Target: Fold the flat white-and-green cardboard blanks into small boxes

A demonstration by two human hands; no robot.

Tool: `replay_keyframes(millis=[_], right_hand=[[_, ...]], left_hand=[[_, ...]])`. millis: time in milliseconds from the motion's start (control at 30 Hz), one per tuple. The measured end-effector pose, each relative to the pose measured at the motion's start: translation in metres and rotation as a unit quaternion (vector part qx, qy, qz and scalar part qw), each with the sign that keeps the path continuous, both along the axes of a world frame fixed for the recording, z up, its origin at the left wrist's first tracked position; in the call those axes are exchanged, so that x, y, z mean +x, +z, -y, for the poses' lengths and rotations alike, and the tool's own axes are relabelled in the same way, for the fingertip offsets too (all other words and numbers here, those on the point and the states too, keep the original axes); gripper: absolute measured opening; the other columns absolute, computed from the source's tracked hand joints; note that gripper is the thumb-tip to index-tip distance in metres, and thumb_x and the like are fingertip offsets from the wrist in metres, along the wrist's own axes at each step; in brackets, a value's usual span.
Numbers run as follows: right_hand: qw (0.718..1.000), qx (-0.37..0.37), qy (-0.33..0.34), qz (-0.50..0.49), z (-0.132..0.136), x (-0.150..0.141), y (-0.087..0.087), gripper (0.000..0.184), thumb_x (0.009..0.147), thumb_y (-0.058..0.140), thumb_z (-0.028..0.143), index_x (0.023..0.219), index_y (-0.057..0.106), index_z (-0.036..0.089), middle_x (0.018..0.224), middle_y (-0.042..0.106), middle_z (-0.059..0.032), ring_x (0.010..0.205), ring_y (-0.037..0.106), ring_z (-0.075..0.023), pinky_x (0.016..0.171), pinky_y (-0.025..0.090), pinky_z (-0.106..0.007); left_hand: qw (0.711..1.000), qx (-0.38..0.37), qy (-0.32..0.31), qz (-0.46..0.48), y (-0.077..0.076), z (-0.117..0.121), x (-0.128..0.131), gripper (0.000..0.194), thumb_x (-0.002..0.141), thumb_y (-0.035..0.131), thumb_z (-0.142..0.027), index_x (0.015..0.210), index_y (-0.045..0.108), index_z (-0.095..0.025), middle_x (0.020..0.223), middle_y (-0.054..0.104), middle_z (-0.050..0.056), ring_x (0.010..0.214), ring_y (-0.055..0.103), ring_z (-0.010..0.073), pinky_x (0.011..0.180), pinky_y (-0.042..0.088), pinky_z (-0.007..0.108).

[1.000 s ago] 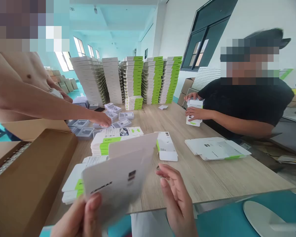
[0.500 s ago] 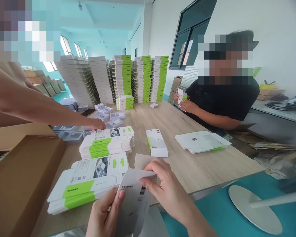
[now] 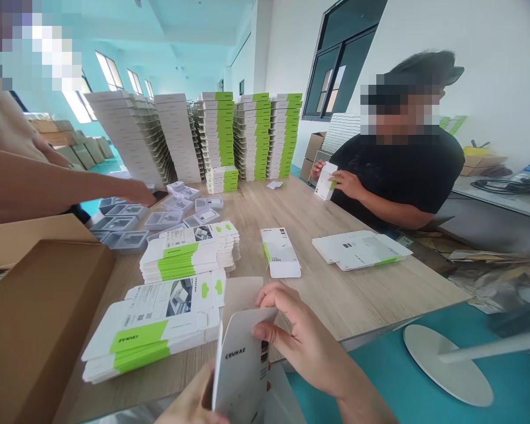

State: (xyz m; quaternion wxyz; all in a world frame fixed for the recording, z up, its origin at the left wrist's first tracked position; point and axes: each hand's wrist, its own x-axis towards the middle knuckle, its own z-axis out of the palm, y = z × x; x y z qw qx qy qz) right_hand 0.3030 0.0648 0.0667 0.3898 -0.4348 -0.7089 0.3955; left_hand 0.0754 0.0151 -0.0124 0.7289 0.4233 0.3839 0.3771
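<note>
2 bare hands are working on 1 white paperboard carton blank (image 3: 241, 360) printed "CEUKAZ". It is standing nearly upright just above the near edge of the surface, with its lower end running out of the head view. The right hand (image 3: 300, 337) is holding it from the side, with the curled fingers (image 3: 265, 331) closed on its upper part. The left hand (image 3: 189, 403) is sitting low behind the board, its fingers hidden, so I cannot tell how firmly they are gripping. A plain beige panel (image 3: 242, 297) is showing behind the blank, though I cannot tell whether it belongs to it.

The blank looks light, thin and springy, likely to flex along its creases, so its flat panels seem the safest place to take hold.

A stack of flat white-and-lime-green cartons (image 3: 154, 347) is lying just left of the hands on the pale wood-grain surface (image 3: 357, 300), and 1 folded white carton (image 3: 280, 253) is lying farther ahead. An open brown corrugated box (image 3: 35, 330) is standing at the left. Across the surface, a co-worker in a black T-shirt (image 3: 393, 171) is handling a white carton (image 3: 325, 181), while another person's bare arm (image 3: 66, 185) is reaching toward grey plastic trays (image 3: 123, 224).
</note>
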Motion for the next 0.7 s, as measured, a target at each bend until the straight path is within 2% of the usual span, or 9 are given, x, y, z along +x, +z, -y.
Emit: replay_keyframes(millis=[100,167,233,333,400,467,500,567,700], right_hand=[[0.999,-0.035,-0.017,-0.025,-0.002,0.004,-0.003,0.034,0.1,0.061,0.057,0.087,0.058,0.025,0.09,0.064,-0.0024,0.08,0.061,-0.0201,0.065,0.051,-0.03],[0.996,-0.048,-0.034,-0.065,-0.005,0.002,-0.012,0.034,0.099,0.064,0.057,0.088,0.059,0.025,0.083,0.063,-0.0001,0.075,0.06,-0.0179,0.065,0.052,-0.028],[0.988,-0.045,-0.076,-0.129,-0.006,-0.004,-0.025,0.031,0.096,0.068,0.056,0.105,0.063,0.027,0.098,0.069,-0.0029,0.088,0.067,-0.0204,0.075,0.058,-0.03],[0.96,-0.091,-0.141,-0.226,0.0,-0.018,-0.048,0.064,0.091,0.073,0.062,0.144,0.052,0.032,0.139,0.066,-0.011,0.12,0.068,-0.0273,0.093,0.061,-0.039],[0.936,-0.19,-0.134,-0.265,0.01,-0.028,-0.059,0.075,0.089,0.072,0.067,0.151,0.051,0.032,0.146,0.064,-0.0123,0.127,0.067,-0.0297,0.097,0.061,-0.041],[0.918,-0.27,-0.096,-0.273,0.021,-0.037,-0.066,0.071,0.089,0.069,0.071,0.144,0.061,0.028,0.141,0.069,-0.0124,0.128,0.067,-0.0318,0.101,0.059,-0.043],[0.917,-0.284,-0.081,-0.268,0.027,-0.042,-0.068,0.068,0.09,0.067,0.073,0.138,0.066,0.025,0.136,0.072,-0.0125,0.127,0.068,-0.0327,0.103,0.058,-0.043],[0.93,-0.26,-0.09,-0.244,0.035,-0.049,-0.071,0.065,0.091,0.064,0.075,0.129,0.072,0.023,0.131,0.076,-0.0127,0.126,0.068,-0.0334,0.107,0.055,-0.043],[0.952,-0.181,-0.17,-0.18,0.041,-0.055,-0.076,0.064,0.095,0.056,0.076,0.128,0.072,0.024,0.132,0.076,-0.0139,0.127,0.069,-0.0327,0.109,0.054,-0.038]], left_hand=[[0.995,-0.061,0.073,-0.007,0.002,0.001,0.004,0.067,0.054,0.096,-0.063,0.107,0.083,-0.025,0.096,0.085,0.011,0.111,0.075,0.0435,0.103,0.056,0.059],[0.989,-0.11,0.098,0.008,0.004,0.002,0.009,0.067,0.052,0.099,-0.057,0.106,0.082,-0.021,0.094,0.086,0.012,0.109,0.077,0.0438,0.103,0.056,0.059],[0.98,-0.153,0.121,0.027,0.007,0.001,0.016,0.07,0.053,0.1,-0.056,0.108,0.08,-0.018,0.099,0.086,0.014,0.107,0.078,0.043,0.104,0.057,0.058],[0.968,-0.166,0.188,0.012,0.009,-0.002,0.025,0.076,0.056,0.098,-0.06,0.116,0.078,-0.017,0.107,0.085,0.015,0.114,0.077,0.0416,0.105,0.058,0.054],[0.961,-0.106,0.25,-0.049,0.007,-0.006,0.029,0.075,0.062,0.092,-0.068,0.116,0.079,-0.017,0.114,0.084,0.016,0.124,0.072,0.0419,0.108,0.057,0.052],[0.946,0.004,0.296,-0.13,0.003,-0.009,0.032,0.071,0.07,0.083,-0.074,0.11,0.081,-0.016,0.121,0.082,0.017,0.131,0.066,0.0427,0.114,0.052,0.052],[0.935,0.056,0.307,-0.169,0.0,-0.01,0.035,0.069,0.075,0.077,-0.076,0.107,0.082,-0.016,0.121,0.082,0.018,0.132,0.066,0.043,0.116,0.05,0.052],[0.915,0.119,0.307,-0.235,-0.004,-0.009,0.041,0.067,0.086,0.065,-0.075,0.107,0.083,-0.015,0.117,0.083,0.019,0.125,0.07,0.043,0.111,0.053,0.052],[0.887,0.142,0.316,-0.306,-0.012,-0.005,0.053,0.064,0.098,0.051,-0.068,0.113,0.081,-0.014,0.108,0.085,0.02,0.11,0.078,0.0424,0.091,0.062,0.047]])
